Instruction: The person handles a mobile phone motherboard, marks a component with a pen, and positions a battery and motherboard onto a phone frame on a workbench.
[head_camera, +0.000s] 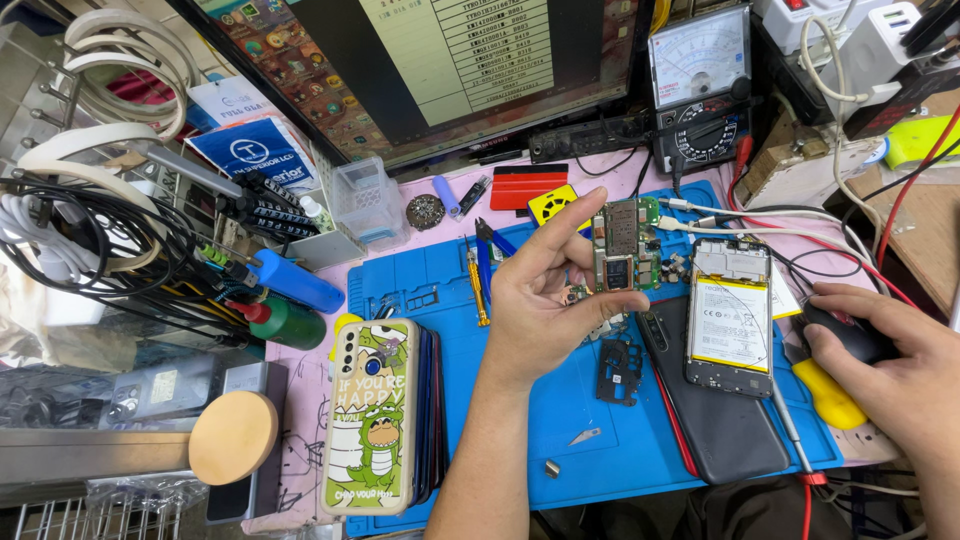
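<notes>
The left hand (540, 300) hovers over the blue silicone work mat (520, 420), its fingers (580, 283) pinching the left edge of a small green circuit board (625, 245). Just right of the board lies an opened phone with its white battery exposed (730, 315). Farther right, the right hand (895, 350) curls its fingers over a black computer mouse (850, 335). The mat's near edge stays open.

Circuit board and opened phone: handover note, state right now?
Left hand: raised over the blue mat, fingertips pinching the green circuit board.
Right hand: resting on the black mouse at the mat's right edge.
Opened phone: lies back-off on the mat, battery exposed, board out.
Black plastic cover piece lies loose on the mat.
Left: board and cover not refitted, back still off.
</notes>
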